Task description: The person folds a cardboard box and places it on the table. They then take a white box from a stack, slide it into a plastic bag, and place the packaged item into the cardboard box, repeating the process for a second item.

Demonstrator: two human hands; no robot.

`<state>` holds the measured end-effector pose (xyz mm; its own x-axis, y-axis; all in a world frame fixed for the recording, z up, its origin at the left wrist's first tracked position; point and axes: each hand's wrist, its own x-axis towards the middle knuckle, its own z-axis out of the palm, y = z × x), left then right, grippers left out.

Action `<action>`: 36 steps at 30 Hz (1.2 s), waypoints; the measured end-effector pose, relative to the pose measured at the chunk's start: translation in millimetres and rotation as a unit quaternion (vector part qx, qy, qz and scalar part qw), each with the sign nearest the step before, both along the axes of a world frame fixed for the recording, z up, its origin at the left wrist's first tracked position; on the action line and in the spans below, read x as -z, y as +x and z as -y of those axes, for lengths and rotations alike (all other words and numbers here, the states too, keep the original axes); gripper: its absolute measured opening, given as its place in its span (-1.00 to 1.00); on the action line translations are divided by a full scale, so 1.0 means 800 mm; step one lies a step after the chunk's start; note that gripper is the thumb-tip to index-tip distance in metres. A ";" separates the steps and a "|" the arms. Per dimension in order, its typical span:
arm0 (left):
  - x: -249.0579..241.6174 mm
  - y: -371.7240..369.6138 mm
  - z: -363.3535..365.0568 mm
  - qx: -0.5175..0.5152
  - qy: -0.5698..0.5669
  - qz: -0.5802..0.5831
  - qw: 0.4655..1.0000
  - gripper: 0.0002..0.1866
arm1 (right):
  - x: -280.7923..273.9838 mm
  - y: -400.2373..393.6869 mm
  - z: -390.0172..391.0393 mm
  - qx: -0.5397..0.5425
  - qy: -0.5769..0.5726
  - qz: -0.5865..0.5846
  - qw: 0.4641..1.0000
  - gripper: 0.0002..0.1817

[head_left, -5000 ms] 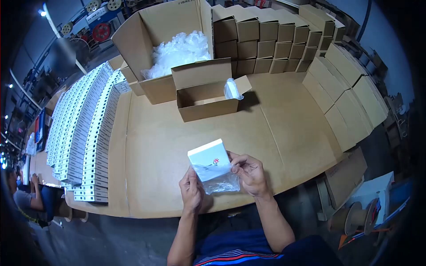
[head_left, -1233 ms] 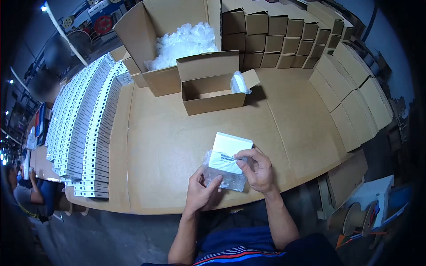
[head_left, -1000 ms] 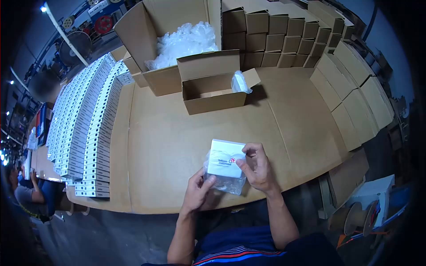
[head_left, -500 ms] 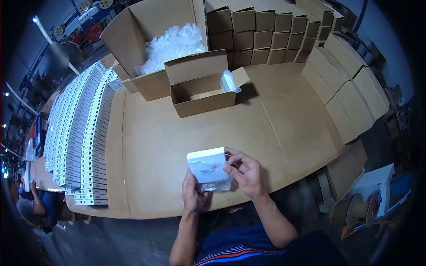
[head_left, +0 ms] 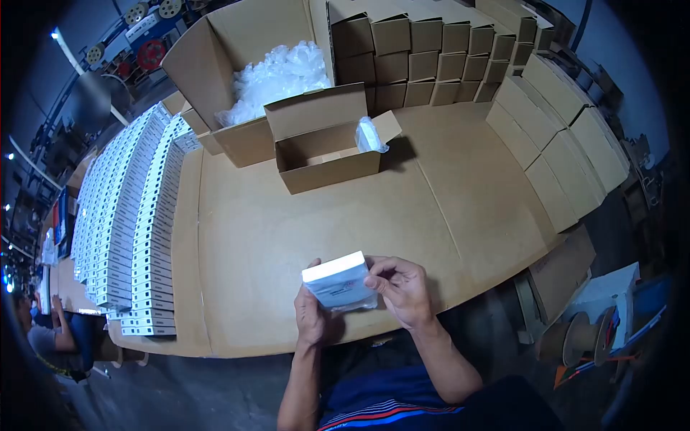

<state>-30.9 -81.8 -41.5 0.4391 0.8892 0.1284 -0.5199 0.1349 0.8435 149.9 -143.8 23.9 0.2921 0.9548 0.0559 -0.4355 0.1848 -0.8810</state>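
A small white box [head_left: 338, 282] with faint print on its face is held between my two hands above the near part of the table. Clear plastic wrap shows along its lower edge. My left hand [head_left: 310, 312] grips the box from the left and below, its fingers partly hidden behind it. At the right edge, my right hand [head_left: 401, 291] pinches the box or its wrap between thumb and fingers. Farther back stands an open brown carton [head_left: 330, 174], its flaps up, with a plastic-wrapped piece [head_left: 370, 135] at its right end.
A large carton [head_left: 248, 147] of clear plastic bags [head_left: 280, 79] stands behind. Long stacks of white boxes [head_left: 151, 244] line the left. Brown cartons [head_left: 428, 65] are piled at the back, more cartons [head_left: 568, 158] at right. Another person [head_left: 61, 334] sits far left.
The white box has tipped, so more of its top edge shows and less plastic hangs below. Both hands stay on it, the right slightly lower.
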 end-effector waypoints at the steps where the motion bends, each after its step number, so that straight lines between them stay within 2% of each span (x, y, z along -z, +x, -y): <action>1: -0.003 -0.001 -0.003 0.000 0.025 -0.016 1.000 -0.31 | -0.004 0.000 0.001 0.003 0.026 0.031 0.999 -0.87; 3: -0.014 0.000 -0.007 -0.001 0.074 -0.047 0.996 -0.30 | -0.016 0.004 -0.001 0.005 0.077 0.094 0.993 -0.85; 4: -0.024 0.000 -0.007 0.005 0.079 -0.034 0.996 -0.30 | -0.016 0.008 -0.001 -0.004 0.063 0.115 0.991 -0.84; 7: -0.031 -0.001 0.003 0.022 -0.036 0.028 0.999 -0.34 | -0.029 0.005 -0.002 -0.029 0.106 0.085 0.990 -0.89; 10: -0.020 0.016 0.017 -0.010 -0.152 0.148 0.977 -0.41 | -0.019 -0.003 -0.003 -0.017 0.078 0.141 0.987 -0.78; 13: -0.019 0.022 0.020 -0.040 -0.185 0.166 0.968 -0.47 | -0.020 -0.020 -0.004 0.019 0.085 -0.078 0.993 -0.61; 14: -0.018 0.021 0.021 -0.047 -0.185 0.162 0.968 -0.47 | -0.014 -0.015 -0.006 0.027 0.031 -0.078 0.996 -0.55; 17: -0.018 0.019 0.018 -0.033 -0.178 0.204 0.962 -0.50 | -0.004 -0.004 -0.005 -0.012 -0.104 -0.065 0.992 -0.65; 18: -0.021 0.019 0.017 -0.032 -0.174 0.194 0.965 -0.48 | -0.008 -0.004 -0.006 -0.014 -0.087 -0.055 0.995 -0.68; 21: -0.032 0.017 0.017 -0.036 -0.146 0.138 0.979 -0.43 | 0.001 -0.001 -0.013 0.022 -0.018 0.084 0.996 -0.64; 22: -0.034 0.015 0.015 -0.039 -0.124 0.101 0.986 -0.41 | -0.001 -0.007 -0.017 0.074 0.013 0.077 0.994 -0.71; 25: -0.035 0.011 0.007 -0.052 -0.058 0.019 0.997 -0.37 | -0.019 0.009 -0.015 0.088 0.088 0.331 0.935 -0.80; 30: -0.042 0.016 0.011 -0.069 -0.063 -0.010 0.996 -0.39 | -0.016 -0.005 -0.021 0.082 0.026 0.267 0.960 -0.78; 33: -0.043 0.018 0.010 -0.105 -0.088 -0.033 0.990 -0.43 | -0.014 -0.008 -0.024 0.081 -0.015 0.173 0.981 -0.81; 34: -0.040 0.020 0.008 -0.126 -0.107 -0.058 0.984 -0.47 | -0.016 -0.005 -0.024 0.034 -0.059 0.150 0.986 -0.83; 36: -0.043 0.023 0.007 -0.109 -0.162 -0.035 0.980 -0.48 | -0.016 0.000 -0.024 -0.009 -0.043 0.109 0.993 -0.83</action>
